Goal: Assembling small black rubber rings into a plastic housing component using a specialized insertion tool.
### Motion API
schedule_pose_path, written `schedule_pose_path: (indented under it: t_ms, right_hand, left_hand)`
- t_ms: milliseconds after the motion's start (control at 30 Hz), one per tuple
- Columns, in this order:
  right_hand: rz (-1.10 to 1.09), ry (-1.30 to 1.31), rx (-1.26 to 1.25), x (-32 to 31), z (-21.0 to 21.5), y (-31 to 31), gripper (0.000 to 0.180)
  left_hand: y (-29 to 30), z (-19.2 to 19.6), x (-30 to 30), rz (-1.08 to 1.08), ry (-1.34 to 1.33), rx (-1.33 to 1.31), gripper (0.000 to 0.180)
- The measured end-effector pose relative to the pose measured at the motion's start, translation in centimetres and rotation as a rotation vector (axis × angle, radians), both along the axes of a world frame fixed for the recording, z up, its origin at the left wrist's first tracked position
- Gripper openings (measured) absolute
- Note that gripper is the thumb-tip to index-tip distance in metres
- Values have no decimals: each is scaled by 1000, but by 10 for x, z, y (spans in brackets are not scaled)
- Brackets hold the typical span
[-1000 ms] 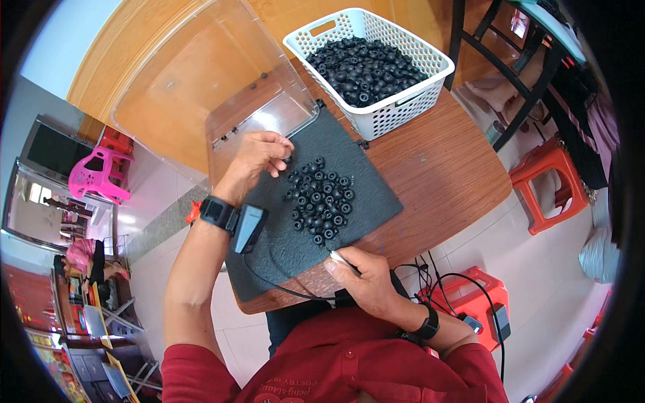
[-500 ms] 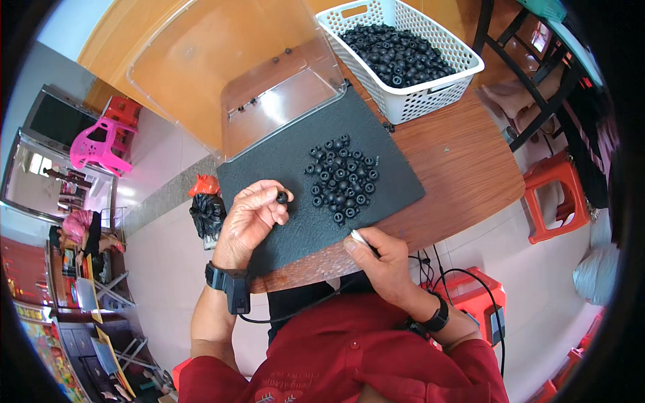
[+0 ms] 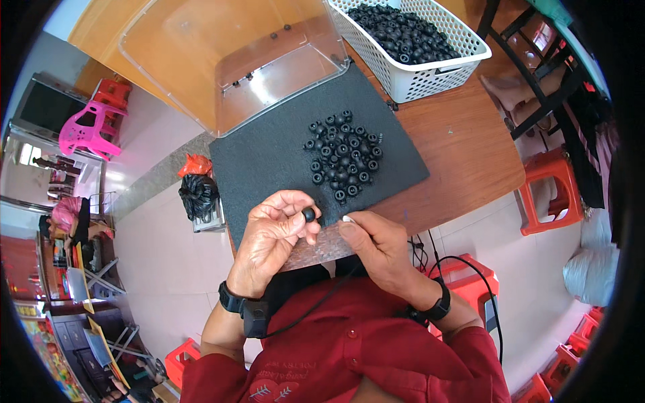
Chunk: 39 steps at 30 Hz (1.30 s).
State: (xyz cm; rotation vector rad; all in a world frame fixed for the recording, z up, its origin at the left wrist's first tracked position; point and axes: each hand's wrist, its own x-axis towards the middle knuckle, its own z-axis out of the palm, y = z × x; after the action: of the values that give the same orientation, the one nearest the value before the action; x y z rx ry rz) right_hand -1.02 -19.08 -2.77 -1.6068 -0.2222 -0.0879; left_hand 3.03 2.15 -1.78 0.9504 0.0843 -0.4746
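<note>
Between the thumb and fingers of my left hand (image 3: pixel 272 232) is a small round black plastic piece (image 3: pixel 308 214). Close by on its right, my right hand (image 3: pixel 379 245) is closed around a slim tool with a white tip (image 3: pixel 347 219); the rest of it is hidden in the palm. Both hands hover over the near edge of the table. Beyond them, a pile of similar black pieces (image 3: pixel 345 158), several with a ring-shaped opening, lies on a dark mat (image 3: pixel 262 144).
A clear plastic bin (image 3: pixel 235 127) stands at the far left of the mat with a few black pieces inside. A white perforated basket (image 3: pixel 430 84) heaped with black pieces sits at the far right of the wooden table (image 3: pixel 463 161). Red stools (image 3: pixel 554 195) and a tied black bag (image 3: pixel 199 196) flank the table.
My left hand has moved right and nearer to me with the black piece, bringing it close to the white tip in my right hand. The view has shifted slightly.
</note>
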Motion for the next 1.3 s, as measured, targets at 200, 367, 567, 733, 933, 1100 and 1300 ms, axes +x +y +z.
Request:
schedule_pose_path:
  t_ms: [200,367,567,733,933,1100,1300]
  right_hand:
    - [9,-146,-46,4,5,12,17]
    - [-52,-292,-184,6,3,12,17]
    - [-72,-377,-232,6,-1,17,16]
    - [-78,-383,-249,5,-2,18,17]
    - [-81,-408,-285,5,-5,18,18]
    - [-70,-407,-320,4,-7,19,18]
    - [-83,-434,-347,5,-9,20,20]
  left_hand:
    - [-8,10,-15,13,-82,47,29]
    - [-8,13,-24,35,-118,57,29]
    - [-8,9,-30,52,-111,76,30]
    - [-8,9,-32,50,-83,67,30]
    - [-6,3,-33,70,-82,74,30]
    - [-5,3,-34,71,-46,60,29]
    - [-5,1,-35,84,-69,76,28]
